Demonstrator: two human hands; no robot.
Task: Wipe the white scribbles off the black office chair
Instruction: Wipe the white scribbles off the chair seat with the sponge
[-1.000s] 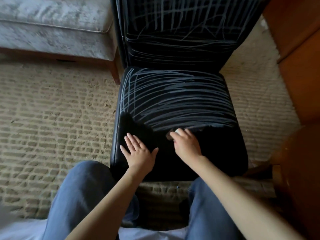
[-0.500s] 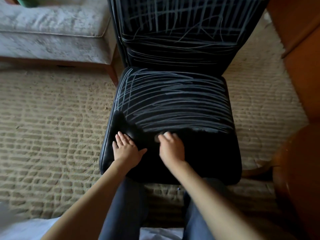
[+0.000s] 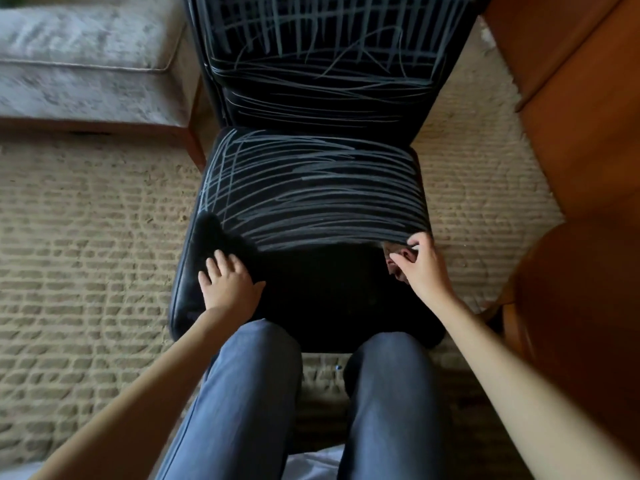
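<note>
1. L hand lies flat, fingers spread, on chair seat, near-left; prob. steadying it.
2. R hand curls round small dark wad at scribbles, near-right edge, prob. to rub there.

Dim, soft light; wide-angle edges bend, corners perhaps slightly blurred.

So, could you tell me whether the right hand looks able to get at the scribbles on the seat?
Probably yes: the right hand, pinching a wipe, sits at the near edge of the scribbles, and nothing on the seat blocks the way farther back.
</note>
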